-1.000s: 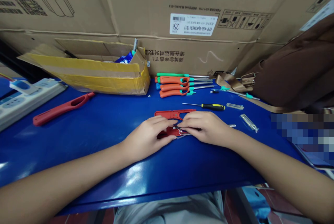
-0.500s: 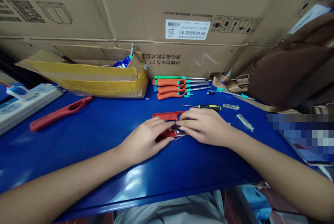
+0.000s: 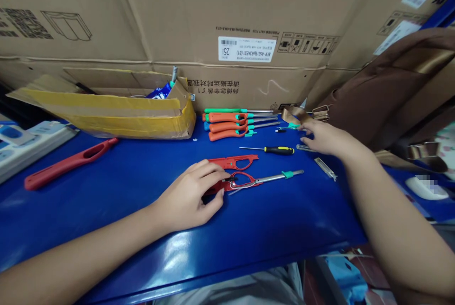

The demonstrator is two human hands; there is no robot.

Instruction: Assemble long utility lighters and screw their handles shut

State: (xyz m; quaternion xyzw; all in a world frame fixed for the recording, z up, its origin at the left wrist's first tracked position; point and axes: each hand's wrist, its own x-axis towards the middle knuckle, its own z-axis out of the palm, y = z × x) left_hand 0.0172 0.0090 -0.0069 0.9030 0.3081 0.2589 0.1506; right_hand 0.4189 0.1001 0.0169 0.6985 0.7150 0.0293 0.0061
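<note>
My left hand (image 3: 197, 196) is curled over the lower half of an opened red lighter casing (image 3: 243, 176), thumb and fingers gripping its near end. White wires, a black part and a metal tube (image 3: 273, 178) with a teal clip lie in that half. The other red casing half (image 3: 232, 162) rests just behind it. At the back right my right hand (image 3: 327, 137) reaches low over the table, fingers apart. Its fingertips are beside a thin part with a teal piece (image 3: 292, 126) and a clear plastic piece (image 3: 304, 148); contact is unclear.
Orange-handled lighters (image 3: 227, 126) are stacked behind a screwdriver (image 3: 279, 150). Another clear piece (image 3: 325, 168) lies to the right. On the left are a red lighter handle (image 3: 67, 165), a power strip (image 3: 42, 139) and a taped cardboard box (image 3: 142, 122). A brown bag (image 3: 391, 96) stands right.
My right hand has left the red casing and moved right and back to the small parts. My left hand stays on the casing. The view has shifted slightly.
</note>
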